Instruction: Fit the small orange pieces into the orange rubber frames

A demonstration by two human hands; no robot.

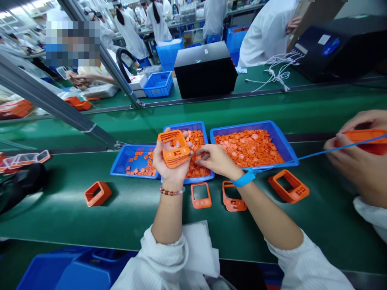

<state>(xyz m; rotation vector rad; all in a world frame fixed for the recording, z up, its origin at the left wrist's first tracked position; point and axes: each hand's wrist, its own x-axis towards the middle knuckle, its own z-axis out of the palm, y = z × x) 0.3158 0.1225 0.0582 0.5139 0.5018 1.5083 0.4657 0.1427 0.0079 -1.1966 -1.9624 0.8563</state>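
Note:
My left hand point(169, 171), palm up, grips a short stack of orange plastic frames point(175, 154), each with a square window and small button openings. Beside it, my right hand point(216, 159) is over the near right part of the middle blue tray point(208, 176), its fingers drawn together in a pinch. Whatever they hold, if anything, is too small to make out. Small orange plastic pieces point(196, 141) fill that tray. On the belt in front lie a single orange frame point(196, 202) and a few stacked frames point(234, 207).
A left blue tray point(116, 167) holds scattered orange pieces; a right tray point(290, 155) is heaped with them. Frame stacks stand left point(104, 193) and right point(298, 193). A co-worker's hands point(359, 161) hold orange frames. A blue cord point(320, 153) runs from my right wrist strap.

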